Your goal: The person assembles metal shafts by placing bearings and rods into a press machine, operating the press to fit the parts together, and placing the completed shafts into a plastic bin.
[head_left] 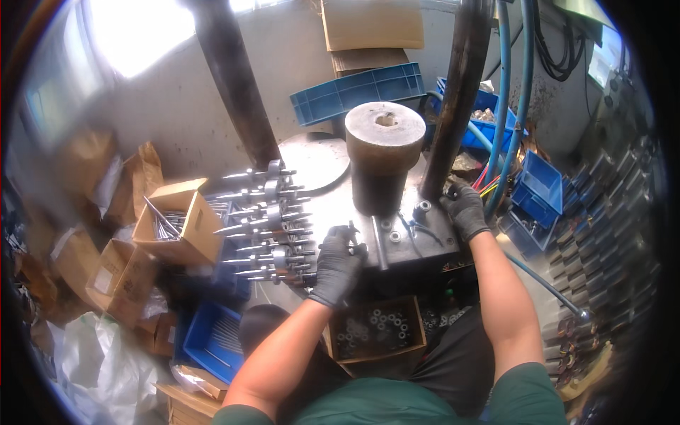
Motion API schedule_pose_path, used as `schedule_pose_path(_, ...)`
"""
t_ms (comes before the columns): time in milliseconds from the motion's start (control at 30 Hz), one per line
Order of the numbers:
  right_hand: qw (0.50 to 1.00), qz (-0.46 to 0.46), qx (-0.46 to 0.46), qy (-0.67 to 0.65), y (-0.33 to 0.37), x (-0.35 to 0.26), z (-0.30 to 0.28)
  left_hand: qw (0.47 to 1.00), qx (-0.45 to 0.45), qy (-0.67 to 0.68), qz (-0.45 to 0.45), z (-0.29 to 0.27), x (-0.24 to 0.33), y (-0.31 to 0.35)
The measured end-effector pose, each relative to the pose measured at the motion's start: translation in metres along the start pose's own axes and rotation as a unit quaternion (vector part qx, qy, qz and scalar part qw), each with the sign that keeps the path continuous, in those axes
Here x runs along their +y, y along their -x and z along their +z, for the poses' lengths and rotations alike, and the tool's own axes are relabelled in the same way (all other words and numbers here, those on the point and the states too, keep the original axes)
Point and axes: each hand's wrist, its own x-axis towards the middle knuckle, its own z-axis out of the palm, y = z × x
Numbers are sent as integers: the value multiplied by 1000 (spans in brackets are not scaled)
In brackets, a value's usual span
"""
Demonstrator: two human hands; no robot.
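My left hand (336, 267), in a dark grey glove, is at the near edge of a metal press table. Its fingers are curled around something small and metallic that I cannot make out. Beside it on the left lie several pointed metal shafts with round collars (273, 212), in a row. My right hand (465, 214), gloved alike, is by the foot of the right post (460, 99). Its fingers are bent in, and what they hold is hidden. Between the hands are a steel rod (379, 244), a small ring (423, 206) and some washers.
A thick steel cylinder (384, 152) stands mid-table, with a round plate (315, 161) behind the left post (237, 78). Below is a box of rings (375, 329). A cardboard box of rods (180, 219) stands left. Blue bins (538, 184) and hoses (525, 78) are on the right.
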Motion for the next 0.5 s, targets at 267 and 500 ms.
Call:
schedule_pose_path(267, 999, -17, 31, 7, 0, -6, -1, 995, -81, 4, -61, 1, -6, -3)
schedule_pose_path(500, 962, 28, 27, -271, 18, -46, -42, 996, -50, 60, -43, 3, -2, 3)
